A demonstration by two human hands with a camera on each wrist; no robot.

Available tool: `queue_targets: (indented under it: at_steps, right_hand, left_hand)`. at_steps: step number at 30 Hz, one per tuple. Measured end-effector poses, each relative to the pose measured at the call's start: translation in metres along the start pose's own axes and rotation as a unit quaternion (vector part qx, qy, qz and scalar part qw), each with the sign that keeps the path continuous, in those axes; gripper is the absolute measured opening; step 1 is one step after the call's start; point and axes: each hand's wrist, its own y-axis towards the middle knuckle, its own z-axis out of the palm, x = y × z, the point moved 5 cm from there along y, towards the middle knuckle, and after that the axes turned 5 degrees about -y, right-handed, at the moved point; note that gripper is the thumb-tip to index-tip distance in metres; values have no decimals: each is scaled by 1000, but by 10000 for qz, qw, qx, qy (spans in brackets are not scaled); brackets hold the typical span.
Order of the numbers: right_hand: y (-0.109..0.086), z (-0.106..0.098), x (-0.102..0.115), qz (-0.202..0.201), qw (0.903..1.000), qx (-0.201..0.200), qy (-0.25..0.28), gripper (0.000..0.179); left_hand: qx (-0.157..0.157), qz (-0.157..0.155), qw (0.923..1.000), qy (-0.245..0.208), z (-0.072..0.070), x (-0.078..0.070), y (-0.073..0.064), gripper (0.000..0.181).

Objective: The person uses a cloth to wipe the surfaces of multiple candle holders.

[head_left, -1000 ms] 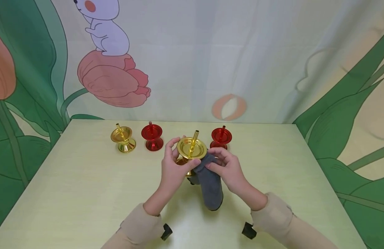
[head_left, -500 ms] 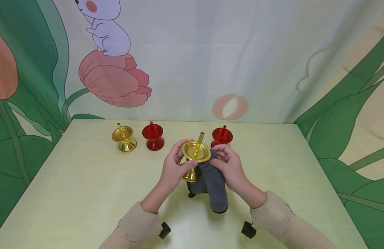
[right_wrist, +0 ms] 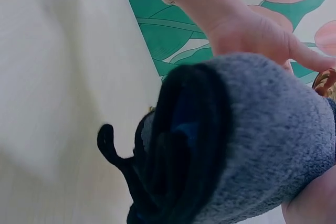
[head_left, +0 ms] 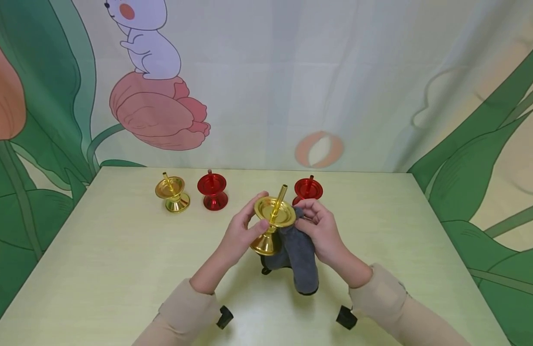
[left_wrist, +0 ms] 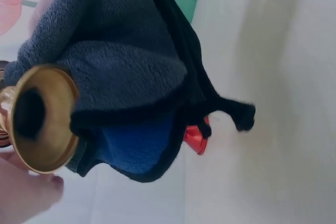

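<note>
In the head view my left hand (head_left: 239,236) grips a gold candle holder (head_left: 266,243) by its upper dish, thumb at the near side of the rim. The holder is raised over the table and tilted, its tube leaning right and its flared base toward the lower left. My right hand (head_left: 324,234) pinches a dark grey cloth (head_left: 304,263) at the dish's right edge. Most of the cloth hangs below in folds. Up close in the left wrist view, the hollow base (left_wrist: 44,124) faces the camera, and the cloth shows black edging, a hanging loop and a blue underside (left_wrist: 134,148).
Toward the back left of the pale table (head_left: 119,269) stand another gold candle holder (head_left: 173,192) and a red one (head_left: 212,191). A second red candle holder (head_left: 307,188) stands behind my right hand. A printed curtain (head_left: 258,86) hangs behind the table.
The held candle holder has shifted right and slightly down, and its base has swung out to the left. The cloth has moved a little right with my right hand.
</note>
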Motion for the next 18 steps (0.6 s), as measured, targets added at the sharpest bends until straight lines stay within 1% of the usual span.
queue_targets:
  at_steps: [3, 5, 8, 13, 16, 18]
  right_hand:
    - [1, -2, 2, -104, 9999, -57, 39, 27]
    - [1, -3, 2, -121, 9999, -76, 86, 28]
    - [1, -3, 3, -154, 9998, -61, 99, 29]
    - [0, -3, 2, -150, 9998, -15, 87, 29]
    - [-1, -3, 2, -122, 9998, 25, 124, 29]
    - [-1, -3, 2, -133, 9998, 75, 152, 30]
  left_hand:
    - [-416, -54, 9987, 272, -5, -2, 1, 69]
    - [-638, -46, 9971, 423, -6, -4, 0, 57]
    - [-756, -31, 9954, 587, -7, -6, -1, 47]
    - [-648, -108, 9967, 482, -6, -6, -1, 40]
    - [-407, -114, 9984, 382, -6, -5, 0, 39]
    - [-163, -94, 9995, 240, -5, -4, 0, 42]
